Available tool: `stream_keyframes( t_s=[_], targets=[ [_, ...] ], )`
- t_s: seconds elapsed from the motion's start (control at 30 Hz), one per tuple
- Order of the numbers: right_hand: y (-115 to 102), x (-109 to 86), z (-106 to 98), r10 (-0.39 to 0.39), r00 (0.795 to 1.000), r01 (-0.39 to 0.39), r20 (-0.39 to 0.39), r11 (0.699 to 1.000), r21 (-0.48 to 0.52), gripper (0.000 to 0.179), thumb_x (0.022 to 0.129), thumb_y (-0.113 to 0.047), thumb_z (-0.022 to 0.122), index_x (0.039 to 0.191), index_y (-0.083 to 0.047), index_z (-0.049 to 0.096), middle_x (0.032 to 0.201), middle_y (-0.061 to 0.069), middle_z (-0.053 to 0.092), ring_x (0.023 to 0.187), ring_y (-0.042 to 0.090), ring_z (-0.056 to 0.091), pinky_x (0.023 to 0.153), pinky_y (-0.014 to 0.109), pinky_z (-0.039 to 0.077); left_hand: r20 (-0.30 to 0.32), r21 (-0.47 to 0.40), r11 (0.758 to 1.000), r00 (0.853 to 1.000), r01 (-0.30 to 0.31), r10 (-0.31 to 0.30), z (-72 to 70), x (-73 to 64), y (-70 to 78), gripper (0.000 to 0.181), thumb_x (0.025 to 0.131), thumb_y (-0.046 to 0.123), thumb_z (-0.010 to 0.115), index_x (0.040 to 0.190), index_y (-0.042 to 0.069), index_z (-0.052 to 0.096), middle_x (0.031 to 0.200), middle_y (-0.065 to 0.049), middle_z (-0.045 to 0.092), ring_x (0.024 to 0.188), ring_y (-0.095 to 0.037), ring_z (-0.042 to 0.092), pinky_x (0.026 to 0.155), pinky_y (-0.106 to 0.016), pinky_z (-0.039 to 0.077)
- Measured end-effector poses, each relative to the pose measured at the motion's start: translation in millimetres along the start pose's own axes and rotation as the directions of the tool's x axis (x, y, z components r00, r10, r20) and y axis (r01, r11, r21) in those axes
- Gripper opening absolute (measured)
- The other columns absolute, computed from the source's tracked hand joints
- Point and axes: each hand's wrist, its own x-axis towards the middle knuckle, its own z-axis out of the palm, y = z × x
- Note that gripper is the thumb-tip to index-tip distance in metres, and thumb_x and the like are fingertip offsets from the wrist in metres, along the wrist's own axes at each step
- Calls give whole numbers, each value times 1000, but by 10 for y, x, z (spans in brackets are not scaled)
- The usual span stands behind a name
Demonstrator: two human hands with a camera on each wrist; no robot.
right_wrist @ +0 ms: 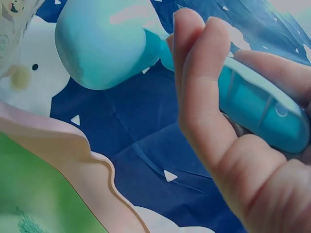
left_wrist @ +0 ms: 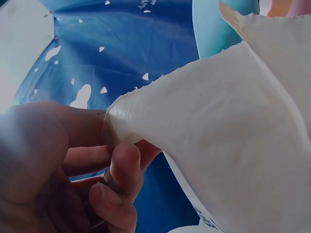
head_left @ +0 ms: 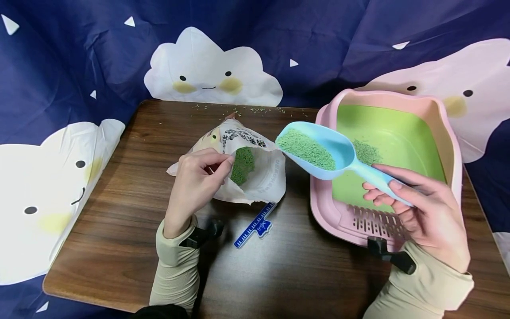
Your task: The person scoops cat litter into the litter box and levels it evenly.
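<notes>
My left hand (head_left: 199, 181) pinches the rim of a white bag (head_left: 272, 173) between thumb and fingers; the left wrist view shows the bag's edge (left_wrist: 204, 107) in that pinch. Green pellets (head_left: 242, 166) show inside the bag's open mouth. My right hand (head_left: 428, 208) grips the handle of a light blue scoop (head_left: 342, 155), held up between the bag and a pink litter box (head_left: 324, 190). Green pellets (head_left: 304, 148) fill much of the scoop's bowl. In the right wrist view, fingers wrap the scoop's handle (right_wrist: 262, 107).
The litter box has a green floor (head_left: 398, 133) with a small pile of pellets (head_left: 366, 152) and a slotted front step (head_left: 376, 221). A blue clip (head_left: 255, 225) lies before the bag. Pellets are scattered along the table's (head_left: 131, 190) back edge, near a patterned curtain (head_left: 311, 35).
</notes>
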Motion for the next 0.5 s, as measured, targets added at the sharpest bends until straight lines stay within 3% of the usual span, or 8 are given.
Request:
stream_keyframes(
  t_s=[0.3,0.5],
  targets=[
    [-78,-77,-70,-26,994,38,-104,993,113,40,91,16,14,129,20,27,105,35,56,89,40,61,72,32,53,2,5,1000,1000,-3,3,8,3,-7,15,83,14,61,74,12,72,54,6,51,45,-4,41,42,-16,31],
    [-119,-102,-90,-77,974,90,-211,994,54,38,92,14,20,129,20,26,102,35,58,85,39,63,71,33,52,3,11,1000,1000,3,-3,2,5,0,15,83,15,61,73,14,72,54,7,51,46,-2,41,42,-17,32]
  ],
)
